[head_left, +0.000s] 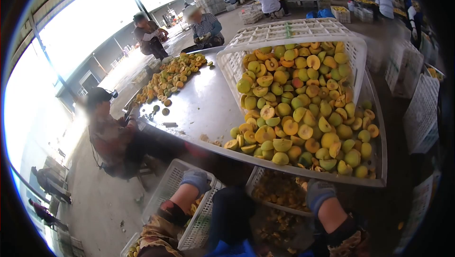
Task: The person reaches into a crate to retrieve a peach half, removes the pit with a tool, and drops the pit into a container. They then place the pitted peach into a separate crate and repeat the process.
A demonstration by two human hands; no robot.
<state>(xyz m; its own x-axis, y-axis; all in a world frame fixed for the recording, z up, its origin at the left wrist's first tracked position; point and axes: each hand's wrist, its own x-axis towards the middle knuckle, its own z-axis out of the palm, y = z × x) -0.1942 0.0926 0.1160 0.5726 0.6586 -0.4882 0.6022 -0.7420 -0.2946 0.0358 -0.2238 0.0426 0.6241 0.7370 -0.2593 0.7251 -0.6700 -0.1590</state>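
My left hand (pixel 195 181), in a grey-blue glove, is over the far edge of a white plastic crate (pixel 201 226) holding cut fruit; its fingers are turned away and mostly hidden. In a matching glove, my right hand (pixel 320 194) is curled above a lower crate (pixel 256 176) of brown scraps that look like pits. A small orange-brown piece shows at its fingertips, too small to name. Beyond both hands, yellow-green halved fruit (pixel 281 144), peach-like, spills from a tipped white crate (pixel 294 28) onto the metal table (pixel 201 110).
The table's raised metal rim (pixel 332 177) runs just beyond my hands. A person (pixel 111 134) sits at the left side, and two more are beyond the table's far left. Another fruit pile (pixel 166 79) lies there. White crates (pixel 422 115) stand at the right.
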